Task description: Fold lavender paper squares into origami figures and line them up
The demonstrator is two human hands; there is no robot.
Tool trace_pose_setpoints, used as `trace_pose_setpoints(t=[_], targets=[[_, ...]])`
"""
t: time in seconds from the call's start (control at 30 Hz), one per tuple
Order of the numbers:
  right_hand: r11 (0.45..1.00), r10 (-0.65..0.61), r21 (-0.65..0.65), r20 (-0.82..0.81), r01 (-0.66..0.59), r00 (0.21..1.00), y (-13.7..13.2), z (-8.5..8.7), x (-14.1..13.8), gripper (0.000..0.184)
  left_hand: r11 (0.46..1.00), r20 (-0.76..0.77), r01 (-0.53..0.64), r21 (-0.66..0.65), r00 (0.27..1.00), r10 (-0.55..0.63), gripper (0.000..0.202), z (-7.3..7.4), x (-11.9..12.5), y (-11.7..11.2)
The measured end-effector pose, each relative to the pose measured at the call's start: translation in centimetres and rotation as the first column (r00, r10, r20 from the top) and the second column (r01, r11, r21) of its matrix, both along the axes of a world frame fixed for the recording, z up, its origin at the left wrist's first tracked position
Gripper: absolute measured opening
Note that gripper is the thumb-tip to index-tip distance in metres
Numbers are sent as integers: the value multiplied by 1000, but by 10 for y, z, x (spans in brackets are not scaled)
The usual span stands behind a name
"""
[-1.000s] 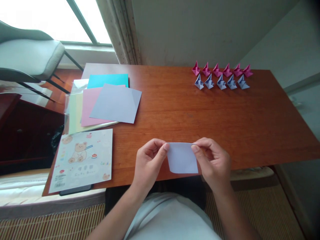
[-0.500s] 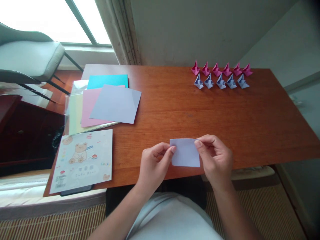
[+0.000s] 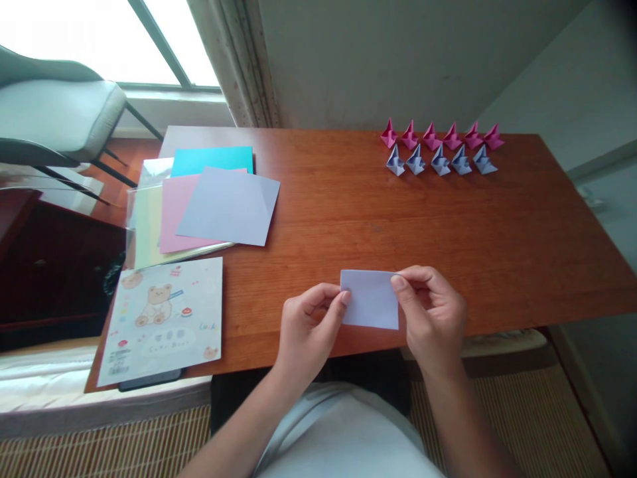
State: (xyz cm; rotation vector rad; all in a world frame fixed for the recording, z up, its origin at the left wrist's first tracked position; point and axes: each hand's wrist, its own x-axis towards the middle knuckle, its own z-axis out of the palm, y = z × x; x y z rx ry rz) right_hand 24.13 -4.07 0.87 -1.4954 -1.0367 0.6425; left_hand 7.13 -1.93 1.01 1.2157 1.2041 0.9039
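A small lavender sheet of paper (image 3: pixel 371 300) is held up near the table's front edge. My left hand (image 3: pixel 311 325) pinches its left side between thumb and forefinger. At the upper right corner, my right hand (image 3: pixel 434 312) grips it the same way. Whether the sheet is folded in layers cannot be made out. Toward the back right stand two rows of folded paper figures: pink ones (image 3: pixel 431 137) behind, pale lavender ones (image 3: pixel 440 161) in front.
Left on the wooden table (image 3: pixel 318 219) lie loose sheets: lavender (image 3: pixel 231 209), pink (image 3: pixel 172 212), teal (image 3: pixel 213 160) and pale yellow (image 3: pixel 148 229). A bear-printed cover (image 3: pixel 162 325) rests on a dark flat object (image 3: pixel 152 380) at the front left edge. Beyond stands a chair (image 3: pixel 60 113).
The paper has risen slightly and tilted a little more toward me. Both hands keep their pinch, the right one having shifted slightly to the right.
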Motion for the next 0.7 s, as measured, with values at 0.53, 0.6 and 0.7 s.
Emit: trace_pose_setpoints(t=[0.53, 0.6, 0.7], targets=[[998, -46, 37, -40, 47, 998, 2, -5, 4, 12, 993, -55, 84, 85, 995, -80, 19, -3, -1, -5], [999, -35, 4, -43, 35, 998, 1, -5, 5, 13, 986, -82, 120, 116, 990, -111, 20, -1, -3, -3], [998, 25, -61, -59, -28, 998, -1, -5, 5, 15, 969, -173, 150, 196, 978, -116, 23, 3, -7, 2]])
